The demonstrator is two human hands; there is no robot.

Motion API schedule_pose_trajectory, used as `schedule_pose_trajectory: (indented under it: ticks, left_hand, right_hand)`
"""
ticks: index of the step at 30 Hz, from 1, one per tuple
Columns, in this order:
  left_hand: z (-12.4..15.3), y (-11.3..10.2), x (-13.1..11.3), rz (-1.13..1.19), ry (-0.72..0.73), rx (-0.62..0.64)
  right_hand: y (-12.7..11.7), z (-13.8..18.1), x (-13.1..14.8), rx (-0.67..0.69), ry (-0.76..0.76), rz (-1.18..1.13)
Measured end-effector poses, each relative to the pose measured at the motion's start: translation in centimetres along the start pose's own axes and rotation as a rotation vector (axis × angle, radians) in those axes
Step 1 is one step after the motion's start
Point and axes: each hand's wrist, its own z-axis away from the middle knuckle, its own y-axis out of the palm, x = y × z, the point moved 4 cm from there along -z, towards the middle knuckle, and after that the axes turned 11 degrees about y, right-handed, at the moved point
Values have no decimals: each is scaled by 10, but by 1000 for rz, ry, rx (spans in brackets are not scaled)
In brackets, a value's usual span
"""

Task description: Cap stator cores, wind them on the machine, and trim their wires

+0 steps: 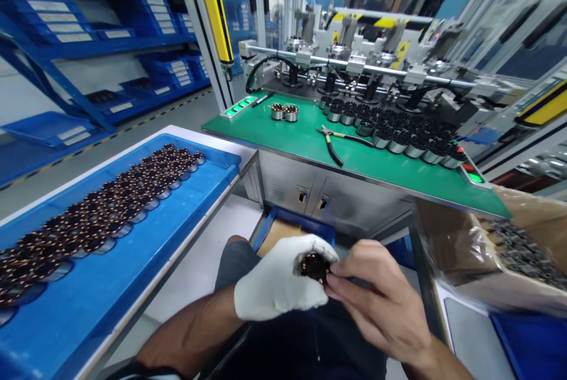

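My left hand (283,282), in a white glove, is wrapped round a motor stator (315,266) with a dark core and copper windings, held above my lap. My bare right hand (381,297) has its thumb and fingertips pinched together at the stator's right rim. Whether a small part sits between those fingertips is hidden. On the green bench top (305,139) beyond my hands lie cutting pliers (332,145) with black and yellow handles. Two stators with copper windings (284,112) stand to the left of the pliers.
Rows of copper-wound stators (110,203) fill part of a blue tray (177,220) on my left. Several black-topped stators (394,126) crowd the bench's right side, before a machine (354,67). At right stands a plastic-lined carton (469,238) of small grey parts (527,253).
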Motion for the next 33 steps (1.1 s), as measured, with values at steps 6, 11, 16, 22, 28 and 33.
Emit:
schedule_pose_trajectory:
  ticks: [6, 11, 16, 22, 28, 33]
  left_hand:
    - [8, -1, -18, -375, 203, -272]
    - [10, -5, -21, -448, 296, -324]
    - [14, -2, -9, -453, 381, -415]
    - [18, 0, 7, -181, 269, -410]
    - [6, -29, 7, -15, 8, -31]
    - [10, -22, 13, 264, -155, 212]
  right_hand:
    - [3, 11, 18, -219, -85, 382]
    - [8, 12, 18, -229, -108, 406]
    - [16, 7, 15, -256, 21, 213]
    - [27, 5, 1, -385, 371, -152]
    - [21, 4, -5, -299, 295, -164]
    - [16, 3, -2, -260, 239, -45]
